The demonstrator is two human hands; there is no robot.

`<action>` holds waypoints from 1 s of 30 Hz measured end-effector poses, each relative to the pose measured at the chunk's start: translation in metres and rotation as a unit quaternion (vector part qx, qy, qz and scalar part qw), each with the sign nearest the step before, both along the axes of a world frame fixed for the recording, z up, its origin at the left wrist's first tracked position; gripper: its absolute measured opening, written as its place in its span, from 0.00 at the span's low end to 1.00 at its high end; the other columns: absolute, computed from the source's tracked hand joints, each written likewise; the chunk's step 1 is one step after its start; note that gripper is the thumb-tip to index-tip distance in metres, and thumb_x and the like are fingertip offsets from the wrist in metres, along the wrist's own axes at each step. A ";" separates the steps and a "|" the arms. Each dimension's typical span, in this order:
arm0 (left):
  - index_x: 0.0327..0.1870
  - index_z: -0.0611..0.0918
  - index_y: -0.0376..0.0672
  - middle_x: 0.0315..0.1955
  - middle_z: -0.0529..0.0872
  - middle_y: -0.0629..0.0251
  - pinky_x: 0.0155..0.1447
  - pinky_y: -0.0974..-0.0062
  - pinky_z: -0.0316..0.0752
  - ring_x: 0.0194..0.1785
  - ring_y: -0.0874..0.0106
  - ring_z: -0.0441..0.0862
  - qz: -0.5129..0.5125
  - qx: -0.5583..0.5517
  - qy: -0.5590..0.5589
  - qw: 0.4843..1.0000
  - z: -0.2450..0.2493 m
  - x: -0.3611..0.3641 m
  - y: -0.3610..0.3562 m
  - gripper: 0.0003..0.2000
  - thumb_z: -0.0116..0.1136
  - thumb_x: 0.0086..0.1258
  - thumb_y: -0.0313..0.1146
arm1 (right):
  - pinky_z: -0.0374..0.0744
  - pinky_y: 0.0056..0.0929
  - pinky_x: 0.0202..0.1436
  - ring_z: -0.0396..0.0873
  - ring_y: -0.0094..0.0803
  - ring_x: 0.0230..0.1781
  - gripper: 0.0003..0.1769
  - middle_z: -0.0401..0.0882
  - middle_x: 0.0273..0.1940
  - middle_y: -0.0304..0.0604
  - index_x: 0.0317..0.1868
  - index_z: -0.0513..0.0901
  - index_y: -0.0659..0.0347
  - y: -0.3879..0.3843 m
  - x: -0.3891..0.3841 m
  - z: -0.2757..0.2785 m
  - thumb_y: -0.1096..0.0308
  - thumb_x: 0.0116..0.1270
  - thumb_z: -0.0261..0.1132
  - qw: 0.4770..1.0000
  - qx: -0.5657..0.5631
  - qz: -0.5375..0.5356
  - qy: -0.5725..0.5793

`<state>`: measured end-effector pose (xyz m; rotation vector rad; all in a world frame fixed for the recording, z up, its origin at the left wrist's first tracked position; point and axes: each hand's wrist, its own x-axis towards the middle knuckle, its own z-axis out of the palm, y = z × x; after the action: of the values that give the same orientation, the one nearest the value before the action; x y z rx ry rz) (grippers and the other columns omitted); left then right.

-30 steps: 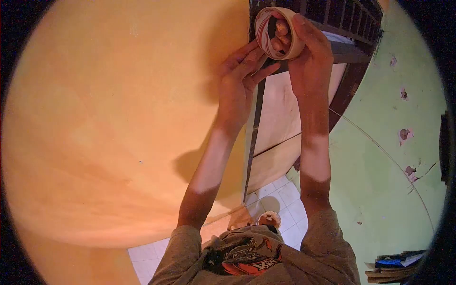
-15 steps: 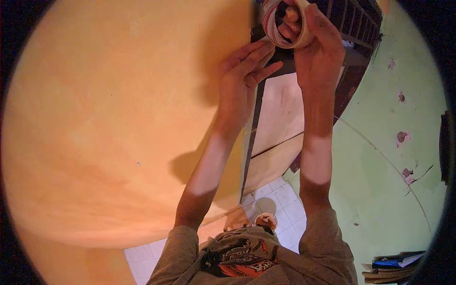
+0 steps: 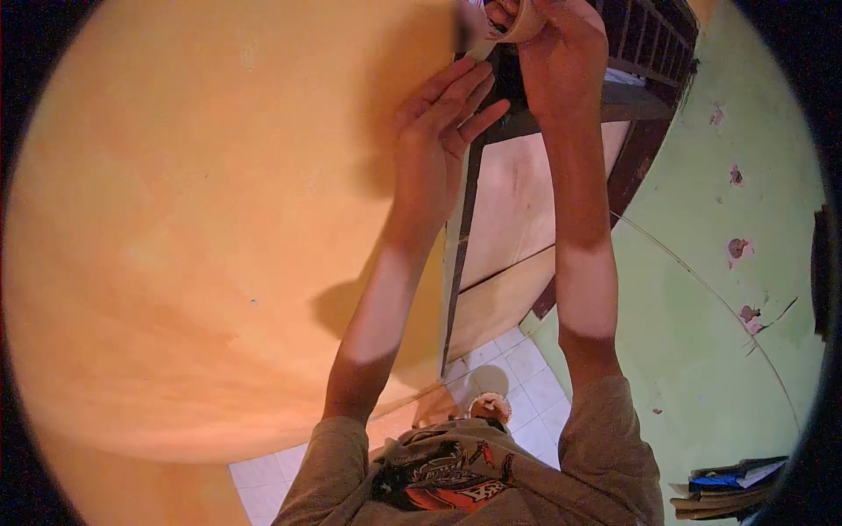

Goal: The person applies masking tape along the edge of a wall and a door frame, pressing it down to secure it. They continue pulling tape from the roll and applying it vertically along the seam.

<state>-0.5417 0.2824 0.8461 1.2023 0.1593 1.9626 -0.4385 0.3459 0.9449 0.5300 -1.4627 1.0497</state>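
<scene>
At the top of the view my right hand (image 3: 566,66) grips a cream-coloured tape roll (image 3: 529,24), with fingers inside its ring. A short pale strip (image 3: 480,50) shows between the roll and the fingertips of my left hand. My left hand (image 3: 438,114) is stretched out beside the edge of the orange wall (image 3: 219,219), its thumb apart from the fingers. Its fingertips are at the lower end of the strip; whether they press on it cannot be told. The top of the roll is cut off by the frame.
A dark-framed piece of furniture (image 3: 623,103) with pale panels stands behind my forearms. To the right is a green wall (image 3: 684,351) with chipped spots and a thin cable. Flat items (image 3: 732,486) are stacked at the lower right. White floor tiles (image 3: 526,364) show below.
My right hand and the roll have moved up and left, and the roll has tilted, partly leaving the frame. My left hand has shifted slightly left. More of the pale strip shows.
</scene>
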 end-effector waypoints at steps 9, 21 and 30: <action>0.64 0.76 0.30 0.59 0.83 0.51 0.60 0.62 0.84 0.61 0.62 0.83 0.176 -0.002 0.103 0.979 0.004 0.009 -0.014 0.17 0.51 0.80 0.31 | 0.74 0.23 0.39 0.76 0.24 0.31 0.19 0.78 0.35 0.37 0.47 0.80 0.68 0.011 0.000 -0.006 0.56 0.78 0.60 1.000 0.022 -0.003 -0.005; 0.41 0.87 0.37 0.34 0.88 0.59 0.34 0.75 0.79 0.28 0.70 0.84 0.611 0.158 0.389 0.671 0.063 -0.014 -0.004 0.10 0.76 0.59 0.26 | 0.74 0.21 0.40 0.76 0.21 0.33 0.11 0.80 0.34 0.34 0.44 0.81 0.63 -0.008 0.005 -0.005 0.63 0.78 0.60 0.996 -0.055 0.005 -0.067; 0.39 0.87 0.39 0.39 0.84 0.60 0.51 0.63 0.76 0.46 0.58 0.78 0.671 0.168 0.430 0.580 0.070 -0.012 -0.002 0.11 0.75 0.54 0.25 | 0.76 0.24 0.47 0.78 0.24 0.38 0.09 0.81 0.37 0.37 0.47 0.81 0.65 -0.002 0.016 -0.004 0.67 0.78 0.59 0.998 -0.036 -0.027 -0.055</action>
<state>-0.5538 0.2799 0.9165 2.7381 1.7203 2.2723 -0.4227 0.3437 0.9404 0.3862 -1.5211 1.0988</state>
